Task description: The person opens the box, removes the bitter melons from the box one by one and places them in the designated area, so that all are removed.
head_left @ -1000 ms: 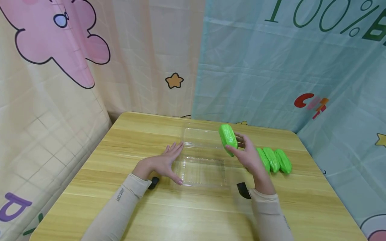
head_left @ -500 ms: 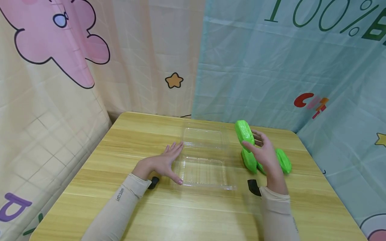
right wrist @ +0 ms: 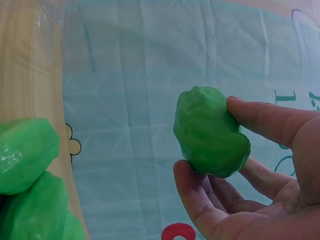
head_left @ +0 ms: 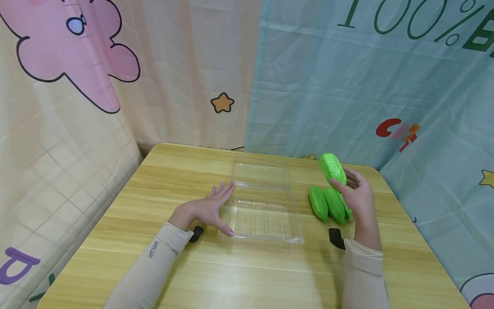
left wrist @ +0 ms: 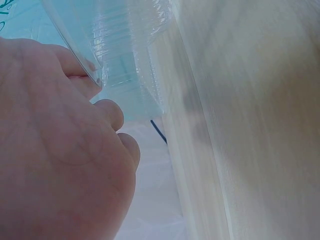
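My right hand holds a bright green, glossy oblong block up above the table, thumb on one side and fingers on the other. In the right wrist view the block looks lumpy and shiny in that grip. Below it on the table lie more such green blocks, side by side, partly behind the hand and held block. A clear plastic clamshell box lies opened flat in the middle, its lid toward the back. My left hand rests along the box's left edge, fingers and thumb spread and fairly straight.
The wooden table has its back edge close to a printed curtain. Another curtain hangs along the left side. Black wrist camera pieces stick out near both sleeves.
My right hand has moved to the right with the green block, from over the box to above the other green blocks. The left hand has stayed at the box.
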